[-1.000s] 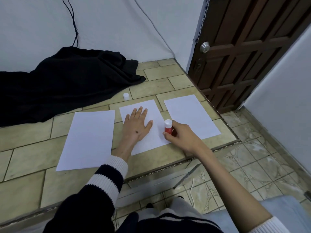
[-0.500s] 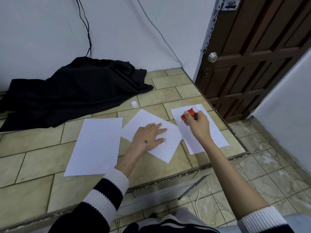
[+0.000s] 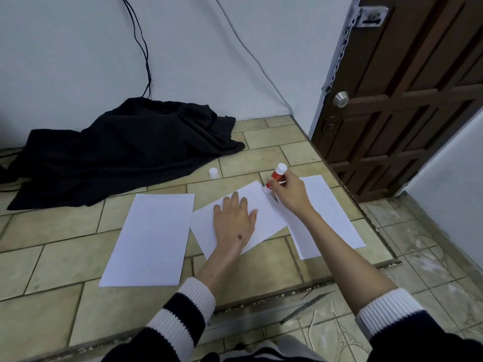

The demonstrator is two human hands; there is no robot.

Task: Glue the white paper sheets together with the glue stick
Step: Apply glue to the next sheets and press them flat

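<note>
1. Floor [image 3: 65,259]: tiled, and it carries all the work. A black cloth [image 3: 125,150] lies heaped against the wall, well clear of the papers.
2. Left sheet [image 3: 151,239]: flat and untouched; its right edge lies just beside the middle sheet, and I cannot tell whether they touch.
3. Right sheet [image 3: 329,218]: flat, long axis running away from the person. Its near-left edge lies under the middle sheet's right corner.
4. Middle sheet [image 3: 266,212]: skewed, turned on a diagonal, far corner pointing at the glue stick.
5. Left hand [image 3: 235,223]: open, palm down, fingers spread, pressing the middle sheet to the floor. It holds nothing.
6. Right hand [image 3: 287,192]: grip closed round the stick's lower body, fingers wrapped, directly over the overlap of middle and right sheets.
7. Glue stick [image 3: 275,176]: red barrel tilted, white end up and away, lower end pointing down-left at the middle sheet's far corner; contact with the paper cannot be confirmed.
8. Cap [image 3: 213,172]: white, standing on the floor beyond the sheets, apart from both hands.
9. Judgement: the coming stroke turns on that corner lying just below the stick's tip; the right hand is nearer.
</note>
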